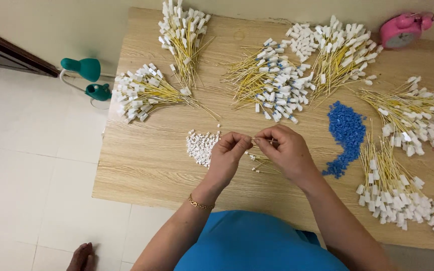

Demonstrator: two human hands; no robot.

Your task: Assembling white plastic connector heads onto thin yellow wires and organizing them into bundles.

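My left hand (228, 153) and my right hand (287, 150) meet over the middle of the wooden table (146, 160), fingertips pinched together on a thin yellow wire (253, 139). A few loose yellow wires (262, 164) lie on the table just under my hands. A small heap of white plastic caps (202, 146) sits right beside my left hand. A pile of small blue plastic pieces (346, 133) lies to the right of my right hand. What is at the wire's tip is hidden by my fingers.
Bundles of yellow wires with white tags fan out around the table: back left (144, 93), back (184, 35), centre back (277, 80), back right (345, 52), right (413, 113) and front right (393, 193). A pink alarm clock (405, 27) stands at the back right. A teal lamp (89, 75) stands left of the table.
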